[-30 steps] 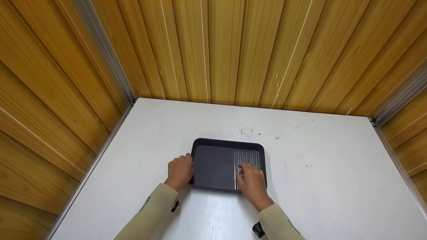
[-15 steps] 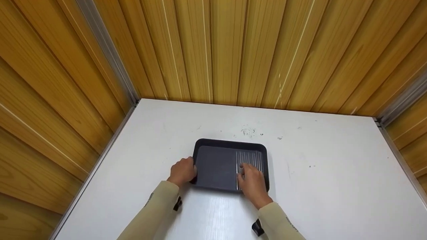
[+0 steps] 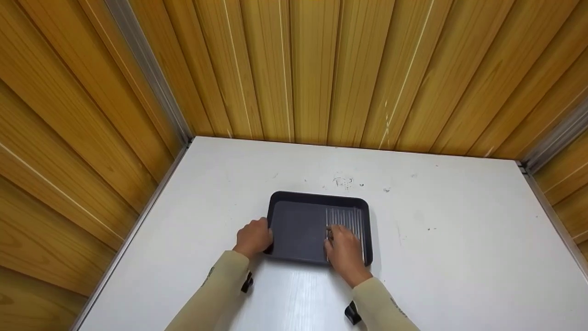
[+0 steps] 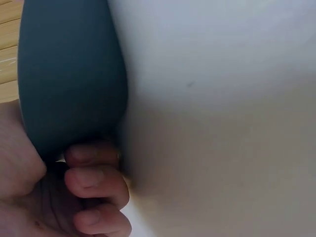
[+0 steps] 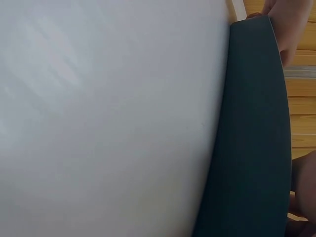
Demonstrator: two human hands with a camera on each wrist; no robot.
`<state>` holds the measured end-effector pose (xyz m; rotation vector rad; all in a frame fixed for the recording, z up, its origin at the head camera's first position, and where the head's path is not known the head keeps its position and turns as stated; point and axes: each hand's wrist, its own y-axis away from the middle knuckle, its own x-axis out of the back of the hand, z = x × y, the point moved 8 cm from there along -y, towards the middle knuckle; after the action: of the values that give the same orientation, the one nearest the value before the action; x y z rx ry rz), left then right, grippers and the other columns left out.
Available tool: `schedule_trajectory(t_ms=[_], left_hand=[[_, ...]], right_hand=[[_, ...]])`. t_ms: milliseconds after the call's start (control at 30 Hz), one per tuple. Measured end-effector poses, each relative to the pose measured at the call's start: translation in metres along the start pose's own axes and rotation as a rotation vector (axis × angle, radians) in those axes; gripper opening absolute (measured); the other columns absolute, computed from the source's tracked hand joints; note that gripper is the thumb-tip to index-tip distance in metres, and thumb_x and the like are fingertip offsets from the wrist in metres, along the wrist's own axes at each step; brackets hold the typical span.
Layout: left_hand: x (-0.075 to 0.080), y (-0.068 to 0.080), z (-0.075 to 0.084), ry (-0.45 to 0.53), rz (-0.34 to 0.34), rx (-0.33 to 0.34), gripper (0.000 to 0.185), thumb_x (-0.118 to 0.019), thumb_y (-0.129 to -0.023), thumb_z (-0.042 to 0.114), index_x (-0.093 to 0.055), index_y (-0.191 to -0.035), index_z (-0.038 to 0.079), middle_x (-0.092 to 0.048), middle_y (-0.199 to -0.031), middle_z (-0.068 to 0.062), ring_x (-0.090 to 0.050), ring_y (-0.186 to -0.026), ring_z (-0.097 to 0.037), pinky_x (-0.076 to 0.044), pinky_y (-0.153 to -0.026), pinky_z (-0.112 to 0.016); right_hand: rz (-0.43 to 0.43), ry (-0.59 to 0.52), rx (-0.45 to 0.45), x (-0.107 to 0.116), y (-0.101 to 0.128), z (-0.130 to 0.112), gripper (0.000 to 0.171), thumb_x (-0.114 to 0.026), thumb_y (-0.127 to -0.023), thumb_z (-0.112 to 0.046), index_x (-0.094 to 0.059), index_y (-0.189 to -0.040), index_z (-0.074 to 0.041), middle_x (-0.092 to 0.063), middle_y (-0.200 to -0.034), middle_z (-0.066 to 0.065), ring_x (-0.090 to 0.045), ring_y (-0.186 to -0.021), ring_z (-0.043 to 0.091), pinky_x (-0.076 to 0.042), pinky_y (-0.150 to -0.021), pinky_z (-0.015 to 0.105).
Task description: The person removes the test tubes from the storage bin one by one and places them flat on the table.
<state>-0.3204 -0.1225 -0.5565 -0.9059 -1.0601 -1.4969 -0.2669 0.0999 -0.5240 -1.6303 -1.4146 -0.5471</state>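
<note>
A dark rectangular griddle pan (image 3: 298,225), flat on its left part and ridged at its right end, lies on the white table. My left hand (image 3: 254,237) grips its left rim, thumb over the inside. In the left wrist view the fingers (image 4: 96,185) curl against the underside of the pan's wall (image 4: 74,74). My right hand (image 3: 345,250) hovers over the ridged end with bent fingers, thumb near the fingertips. I cannot tell whether something small is between them. In the right wrist view, the pan's outer wall (image 5: 252,128) hides most of the right hand (image 5: 305,182).
The white table (image 3: 441,257) stretches around the pan and bears dark scuff marks (image 3: 343,182) beyond it. Wood-patterned panels (image 3: 308,69) rise behind the table and at both sides, with metal posts (image 3: 151,69) at the corners.
The right thumb and fingertips are closer together than before, and that hand has shifted slightly left over the ridges. The left hand keeps its grip on the pan's rim. The head view has shifted slightly.
</note>
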Motion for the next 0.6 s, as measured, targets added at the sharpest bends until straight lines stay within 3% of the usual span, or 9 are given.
schedule_trajectory(t_ms=[300, 600], left_hand=[[0.002, 0.003, 0.002, -0.007, 0.001, -0.017, 0.022, -0.051, -0.093, 0.019, -0.061, -0.098, 0.000, -0.067, -0.087, -0.017, -0.066, -0.075, -0.031, -0.051, -0.066, -0.048], [0.002, 0.003, 0.002, -0.008, 0.023, -0.022, 0.021, -0.053, -0.093, 0.018, -0.061, -0.096, -0.001, -0.067, -0.086, -0.017, -0.066, -0.075, -0.032, -0.051, -0.065, -0.048]], right_hand=[[-0.017, 0.063, -0.009, -0.003, -0.002, -0.005, 0.036, -0.074, -0.082, -0.011, -0.064, -0.113, 0.002, -0.067, -0.112, 0.020, -0.064, -0.104, 0.037, -0.049, -0.090, 0.050], [0.001, 0.178, 0.054, -0.011, -0.006, -0.015, 0.040, -0.078, -0.078, -0.013, -0.063, -0.111, 0.004, -0.069, -0.106, 0.021, -0.066, -0.096, 0.037, -0.050, -0.081, 0.049]])
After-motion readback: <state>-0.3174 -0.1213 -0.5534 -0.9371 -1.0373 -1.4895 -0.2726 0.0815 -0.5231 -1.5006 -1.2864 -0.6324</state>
